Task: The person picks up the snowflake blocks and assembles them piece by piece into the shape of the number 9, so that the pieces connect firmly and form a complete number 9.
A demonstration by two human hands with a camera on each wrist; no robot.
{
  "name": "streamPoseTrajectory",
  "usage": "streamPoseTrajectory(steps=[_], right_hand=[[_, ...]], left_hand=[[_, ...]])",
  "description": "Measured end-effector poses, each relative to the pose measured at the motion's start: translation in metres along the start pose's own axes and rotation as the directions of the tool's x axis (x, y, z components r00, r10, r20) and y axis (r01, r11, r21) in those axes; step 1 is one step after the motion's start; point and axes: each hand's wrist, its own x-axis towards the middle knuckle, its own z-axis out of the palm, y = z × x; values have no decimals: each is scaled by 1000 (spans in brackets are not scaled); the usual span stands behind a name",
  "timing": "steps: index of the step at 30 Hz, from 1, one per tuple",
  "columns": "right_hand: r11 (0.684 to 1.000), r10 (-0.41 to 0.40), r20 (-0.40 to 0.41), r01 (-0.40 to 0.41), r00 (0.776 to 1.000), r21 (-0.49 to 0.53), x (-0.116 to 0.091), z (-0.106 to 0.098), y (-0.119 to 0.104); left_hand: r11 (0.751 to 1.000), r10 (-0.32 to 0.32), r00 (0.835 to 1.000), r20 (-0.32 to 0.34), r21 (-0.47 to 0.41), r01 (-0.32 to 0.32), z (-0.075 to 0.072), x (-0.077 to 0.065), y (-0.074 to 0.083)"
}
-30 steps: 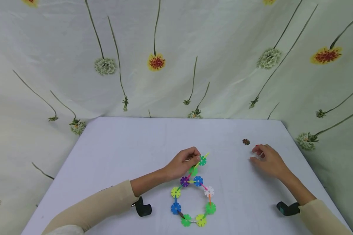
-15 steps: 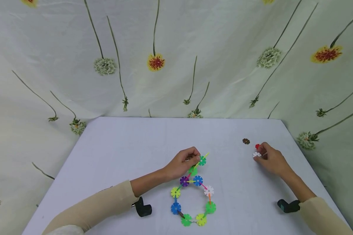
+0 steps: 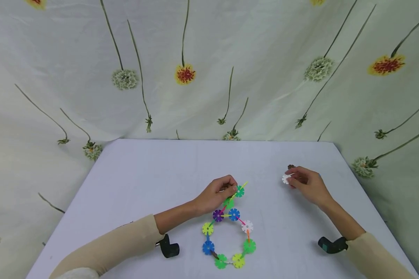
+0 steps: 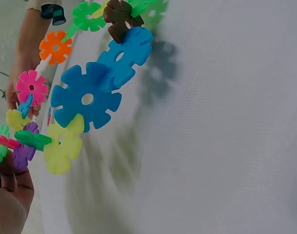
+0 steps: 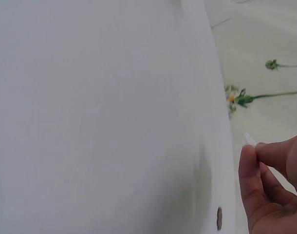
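My left hand (image 3: pixel 214 193) pinches the upper end of a chain of notched plastic discs, next to a green flower-shaped disc (image 3: pixel 239 191). Below it the linked discs form a closed ring, with a purple disc (image 3: pixel 218 215) and a blue disc (image 3: pixel 234 214) at its top. In the left wrist view, large blue discs (image 4: pixel 86 95) and a yellow disc (image 4: pixel 63 147) hang over the cloth. My right hand (image 3: pixel 309 186) holds a white notched disc (image 3: pixel 285 179) between thumb and fingers above the table. The right wrist view shows this disc edge-on (image 5: pixel 250 140).
A loose brown disc (image 3: pixel 291 167) lies just beyond my right fingers, partly covered by them. A white cloth covers the table (image 3: pixel 153 166); a flower-printed curtain (image 3: pixel 265 58) hangs behind. A black wrist camera (image 3: pixel 169 247) sits by the left forearm, another (image 3: pixel 332 245) by the right.
My right hand picked up the white disc and has carried it left, toward the brown disc. The red disc seen half a second ago is out of sight. My left hand stays put.
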Motion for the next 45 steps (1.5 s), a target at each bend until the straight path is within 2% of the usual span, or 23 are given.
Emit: streamPoseTrajectory(steps=[3,9,15,19,25,33,45], right_hand=[[996,-24,22,22,999,83,-1,11,-21],[983,-61,60,50,996,176,-1,33,-55],[959,-131,96,102,987,263,-1,48,-76],[936,-187,86,151,978,319,-3,53,-87],[919,-239,64,204,969,339,-5,60,-92],[937,-234,58,209,971,281,-7,64,-93],[926,-233,69,200,970,321,-7,71,-93]], left_hand=[[1000,1,1000,3,-1,-1,0,0,-1],[1000,-4,1000,6,-1,4,1,0,-2],[1000,-7,1000,-1,6,7,0,-1,-1],[1000,0,1000,-10,14,0,1,-1,-1],[1000,-3,1000,-11,17,3,0,-2,-5],[1000,7,1000,-10,26,-7,0,-2,-4],[1000,8,1000,-23,23,-7,1,-3,-6]])
